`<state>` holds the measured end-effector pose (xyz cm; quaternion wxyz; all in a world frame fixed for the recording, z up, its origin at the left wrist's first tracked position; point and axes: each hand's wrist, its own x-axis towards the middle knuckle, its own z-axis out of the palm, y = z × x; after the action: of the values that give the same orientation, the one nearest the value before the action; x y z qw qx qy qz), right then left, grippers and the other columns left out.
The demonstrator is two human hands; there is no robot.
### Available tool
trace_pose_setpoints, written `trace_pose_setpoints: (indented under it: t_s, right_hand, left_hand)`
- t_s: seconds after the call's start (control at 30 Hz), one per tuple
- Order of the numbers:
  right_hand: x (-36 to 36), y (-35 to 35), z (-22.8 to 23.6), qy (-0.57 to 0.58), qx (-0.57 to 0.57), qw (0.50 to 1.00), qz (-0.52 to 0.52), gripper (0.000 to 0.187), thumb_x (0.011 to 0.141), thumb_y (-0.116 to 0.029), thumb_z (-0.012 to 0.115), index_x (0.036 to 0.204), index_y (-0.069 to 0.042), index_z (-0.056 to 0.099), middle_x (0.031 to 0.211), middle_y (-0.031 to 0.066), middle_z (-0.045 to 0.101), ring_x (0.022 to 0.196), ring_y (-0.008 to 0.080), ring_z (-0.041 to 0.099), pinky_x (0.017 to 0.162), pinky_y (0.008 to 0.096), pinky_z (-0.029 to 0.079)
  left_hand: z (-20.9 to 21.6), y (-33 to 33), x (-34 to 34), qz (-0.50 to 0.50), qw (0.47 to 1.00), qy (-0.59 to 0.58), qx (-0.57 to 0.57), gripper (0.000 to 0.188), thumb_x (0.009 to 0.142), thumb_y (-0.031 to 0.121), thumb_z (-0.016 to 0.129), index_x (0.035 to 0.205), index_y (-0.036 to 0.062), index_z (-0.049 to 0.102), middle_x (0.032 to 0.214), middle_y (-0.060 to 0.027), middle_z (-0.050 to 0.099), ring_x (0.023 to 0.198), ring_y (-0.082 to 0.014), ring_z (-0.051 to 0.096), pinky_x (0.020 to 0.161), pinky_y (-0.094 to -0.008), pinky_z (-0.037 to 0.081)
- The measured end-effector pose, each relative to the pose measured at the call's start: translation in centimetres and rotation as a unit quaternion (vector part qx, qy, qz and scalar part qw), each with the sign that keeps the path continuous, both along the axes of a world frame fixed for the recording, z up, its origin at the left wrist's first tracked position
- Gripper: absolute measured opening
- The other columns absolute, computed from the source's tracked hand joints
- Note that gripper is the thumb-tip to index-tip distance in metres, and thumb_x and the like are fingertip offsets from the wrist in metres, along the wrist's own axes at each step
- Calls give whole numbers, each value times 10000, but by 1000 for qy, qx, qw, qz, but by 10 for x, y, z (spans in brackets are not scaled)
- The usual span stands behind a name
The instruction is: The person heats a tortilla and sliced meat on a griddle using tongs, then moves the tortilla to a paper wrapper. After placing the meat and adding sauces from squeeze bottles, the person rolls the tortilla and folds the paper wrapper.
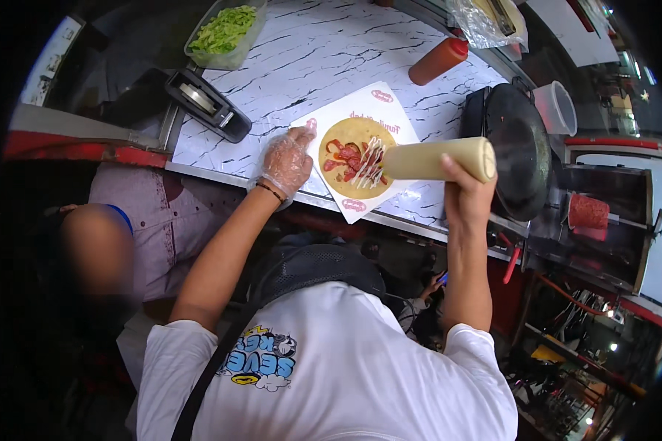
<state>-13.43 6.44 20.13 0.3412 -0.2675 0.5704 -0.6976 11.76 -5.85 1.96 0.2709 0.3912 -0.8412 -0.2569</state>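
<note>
A round flatbread lies on a white printed sheet of wrapping paper, which reaches over the counter's front edge. Reddish meat strips sit on the bread, crossed by zigzag lines of white sauce. My right hand is closed around a pale cream squeeze bottle, tilted nearly level. Its tip points left over the sauce lines. My left hand, in a clear plastic glove, has its fingers curled at the paper's left corner, holding it; some of the fingers are hidden.
A tape dispenser and a tub of chopped lettuce stand at the left. Farther back lies a red sauce bottle. A dark round griddle is at the right, beside a meat cylinder. A person is at the left.
</note>
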Motion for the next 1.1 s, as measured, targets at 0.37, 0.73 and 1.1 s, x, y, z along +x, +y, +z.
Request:
trace_pose_setpoints:
  t_s: [0.37, 0.73, 1.1]
  right_hand:
    - [4, -18, 7, -23, -16, 1000, 1, 403, 691, 170, 735, 1039, 22, 595, 945, 80, 655, 874, 187, 641, 818, 323, 523]
    - [23, -38, -3, -24, -13, 999, 36, 421, 669, 158, 768, 1026, 12, 601, 933, 63, 655, 854, 173, 638, 810, 324, 520]
    - [1, -2, -7, 26, 18, 999, 35, 390, 684, 181, 735, 1016, 24, 603, 929, 94, 662, 851, 197, 653, 792, 330, 538]
  left_hand:
    - [19, 4, 0, 55, 978, -2, 203, 373, 808, 171, 542, 1115, 18, 688, 924, -255, 690, 893, -408, 656, 869, -461, 507]
    - [0, 7, -5, 90, 943, 47, 316, 415, 826, 131, 537, 1192, -30, 648, 734, -147, 687, 636, -169, 638, 636, -328, 515]
    - [5, 13, -9, 83, 863, 176, 466, 388, 854, 163, 568, 1176, -35, 655, 700, -70, 652, 565, -120, 573, 547, -265, 464]
